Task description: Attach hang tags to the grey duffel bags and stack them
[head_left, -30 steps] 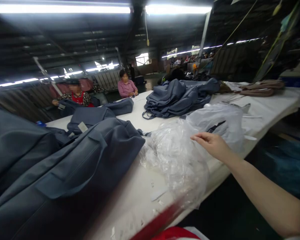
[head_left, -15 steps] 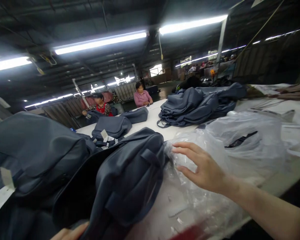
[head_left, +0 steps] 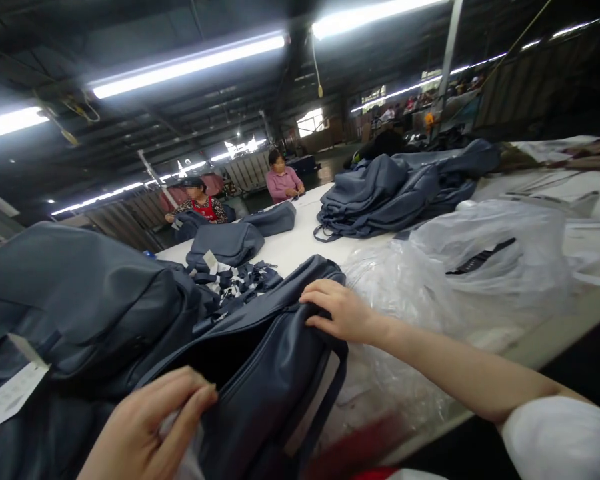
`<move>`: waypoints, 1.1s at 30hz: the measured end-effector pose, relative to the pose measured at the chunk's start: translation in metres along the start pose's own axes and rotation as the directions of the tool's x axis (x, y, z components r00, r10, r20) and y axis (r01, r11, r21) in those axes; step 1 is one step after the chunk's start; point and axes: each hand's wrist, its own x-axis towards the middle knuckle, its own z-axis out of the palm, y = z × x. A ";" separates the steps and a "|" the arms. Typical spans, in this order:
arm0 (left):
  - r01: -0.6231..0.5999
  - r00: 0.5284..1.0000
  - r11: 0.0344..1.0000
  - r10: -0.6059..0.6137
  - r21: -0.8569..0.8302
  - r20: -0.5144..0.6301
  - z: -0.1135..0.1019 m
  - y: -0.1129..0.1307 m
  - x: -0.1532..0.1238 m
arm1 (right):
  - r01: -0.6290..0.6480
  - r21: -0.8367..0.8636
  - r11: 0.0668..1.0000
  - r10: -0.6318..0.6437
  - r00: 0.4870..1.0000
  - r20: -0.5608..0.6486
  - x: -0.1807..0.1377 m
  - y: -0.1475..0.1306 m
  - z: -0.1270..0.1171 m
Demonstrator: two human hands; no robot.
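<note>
A dark blue backpack (head_left: 275,373) lies tilted in front of me, its zipped top gaping along a dark opening. At the far end of that opening, my right hand (head_left: 343,310) is closed over the bag's edge, fingers curled on the fabric. My left hand (head_left: 150,420) is by the near end, its thumb and fingers drawn together. Some pale, translucent material shows beneath its palm, and what its fingers hold is hidden. To the left, another dark blue bag (head_left: 95,287) bulges up with a white paper tag (head_left: 15,397) hanging from it.
Crumpled clear plastic bags (head_left: 495,260) cover the table at right. Behind them is a heap of blue backpacks (head_left: 380,193). Small dark straps with white labels (head_left: 240,287) lie beyond my bag. Two people sit at the table's far side, one in a pink shirt (head_left: 284,183).
My right hand has moved left from the clear plastic onto the bag's edge. My left hand has risen further into view. The backpack has turned, showing more of its opening.
</note>
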 end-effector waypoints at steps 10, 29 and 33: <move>-0.297 0.838 0.889 0.067 0.348 0.542 0.063 0.075 0.152 | 0.052 -0.035 0.998 -0.054 0.996 -0.073 -0.017 0.005 -0.001; -0.153 0.760 0.986 0.165 -0.073 0.628 0.120 0.038 0.179 | 0.136 -0.221 0.966 -0.124 0.990 0.068 -0.030 0.023 -0.015; -0.072 0.866 0.997 0.053 0.019 0.497 0.110 0.042 0.178 | 0.096 -0.194 0.976 -0.086 0.995 0.060 -0.029 0.015 -0.017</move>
